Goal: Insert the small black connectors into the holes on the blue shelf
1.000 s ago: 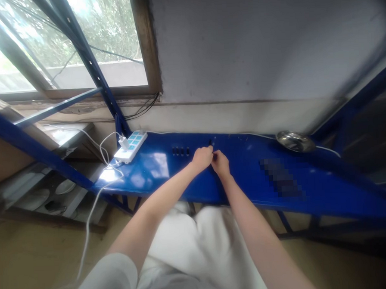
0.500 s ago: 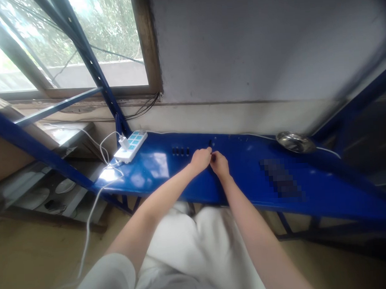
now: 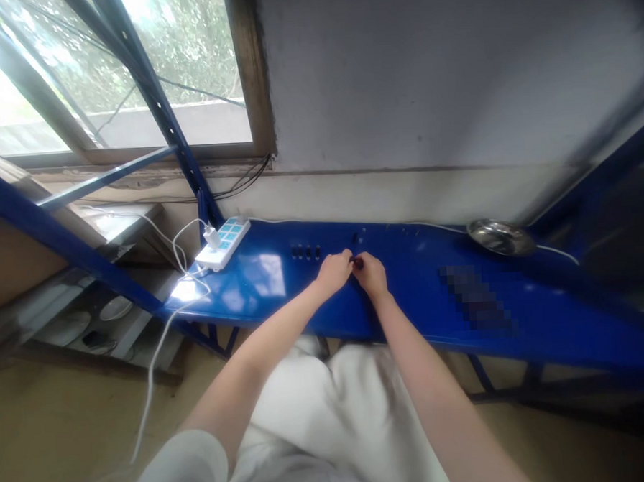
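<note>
My left hand [image 3: 334, 271] and my right hand [image 3: 373, 275] meet over the blue table, fingers closed in a pinch. Between their fingertips is a small dark piece [image 3: 358, 263], too small to tell its kind. Left of my hands, several small black pieces [image 3: 308, 252] with pale ends stand in a short row. Just beyond my fingers lies another small black piece [image 3: 355, 238], with tiny clear bits [image 3: 361, 232] beside it.
A white power strip [image 3: 223, 245] with a plugged-in white charger [image 3: 212, 237] lies at the table's left end. On the right are a shiny metal lamp or dish [image 3: 501, 237] and a blurred-out dark object [image 3: 476, 298]. Blue metal posts [image 3: 176, 133] frame the table [image 3: 412, 315].
My fingertips have shifted slightly, and more of the dark piece shows at my right fingers. The whole view has moved a little; the row of pieces looks the same.
</note>
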`<state>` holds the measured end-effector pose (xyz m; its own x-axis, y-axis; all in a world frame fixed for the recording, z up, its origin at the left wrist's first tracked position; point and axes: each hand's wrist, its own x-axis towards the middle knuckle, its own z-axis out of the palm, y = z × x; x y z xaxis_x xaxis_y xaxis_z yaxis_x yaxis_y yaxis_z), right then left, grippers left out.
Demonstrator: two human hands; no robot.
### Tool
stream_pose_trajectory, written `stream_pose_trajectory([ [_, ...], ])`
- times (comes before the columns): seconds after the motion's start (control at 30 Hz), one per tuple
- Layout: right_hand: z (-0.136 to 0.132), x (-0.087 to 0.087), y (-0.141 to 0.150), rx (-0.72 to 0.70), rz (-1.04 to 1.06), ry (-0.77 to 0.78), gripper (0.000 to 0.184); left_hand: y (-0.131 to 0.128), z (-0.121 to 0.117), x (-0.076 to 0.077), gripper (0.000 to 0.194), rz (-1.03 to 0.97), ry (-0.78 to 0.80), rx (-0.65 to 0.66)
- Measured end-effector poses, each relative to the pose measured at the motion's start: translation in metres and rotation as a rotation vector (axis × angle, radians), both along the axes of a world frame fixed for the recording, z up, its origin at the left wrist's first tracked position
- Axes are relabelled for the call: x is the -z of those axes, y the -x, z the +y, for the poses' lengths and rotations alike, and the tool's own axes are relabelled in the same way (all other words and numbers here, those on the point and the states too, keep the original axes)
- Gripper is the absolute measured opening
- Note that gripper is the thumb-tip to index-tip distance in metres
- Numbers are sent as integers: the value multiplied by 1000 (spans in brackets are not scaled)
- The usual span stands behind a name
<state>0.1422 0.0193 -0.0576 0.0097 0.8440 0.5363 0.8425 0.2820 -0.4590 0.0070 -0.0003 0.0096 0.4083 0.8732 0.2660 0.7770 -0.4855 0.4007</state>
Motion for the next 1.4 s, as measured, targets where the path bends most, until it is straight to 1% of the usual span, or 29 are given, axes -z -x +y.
stream_pose_trajectory([
  [0.1, -1, 0, 1, 32, 60, 18, 12, 11, -5, 12, 27, -196, -26, -75],
  [0.17, -1, -1, 2, 42, 90, 38, 15, 21, -10, 21, 25, -319, -25, -151],
  [0.27, -1, -3, 3, -4, 75, 79, 18, 36, -19, 32, 25, -486, 8, -271],
  [0.37, 2, -7, 6, -49, 60, 126, 21, 46, -24, 39, 25, -617, 31, -332],
  [0.47, 11, -10, 16, -63, 66, 195, 19, 50, -27, 41, 24, -719, 31, -363],
  [0.57, 22, -12, 31, -76, 64, 277, 13, 51, -29, 41, 24, -775, 43, -364],
  [0.7, 36, -11, 46, -86, 67, 338, 8, 52, -31, 40, 24, -783, 70, -350],
  [0.87, 50, -11, 54, -81, 57, 388, 7, 54, -30, 40, 24, -785, 100, -362],
  [1.0, 56, -16, 55, -73, 58, 443, 9, 54, -28, 42, 24, -818, 110, -381],
  [1.07, 58, -20, 51, -86, 68, 491, 14, 54, -27, 42, 24, -839, 116, -395],
  [1.13, 61, -26, 40, -111, 93, 570, 19, 54, -26, 43, 23, -863, 131, -409],
  [1.17, 63, -28, 33, -123, 112, 609, 18, 54, -27, 43, 23, -875, 139, -411],
  [1.23, 67, -33, 14, -124, 166, 683, 12, 54, -27, 43, 23, -893, 155, -404],
  [1.27, 70, -35, 4, -86, 179, 673, 12, 54, -28, 42, 23, -897, 160, -397],
  [1.33, 73, -35, -16, 2, 165, 595, 13, 55, -28, 41, 24, -895, 168, -377],
  [1.4, 77, -31, -31, 134, 149, 529, 12, 55, -29, 41, 24, -891, 176, -369],
])
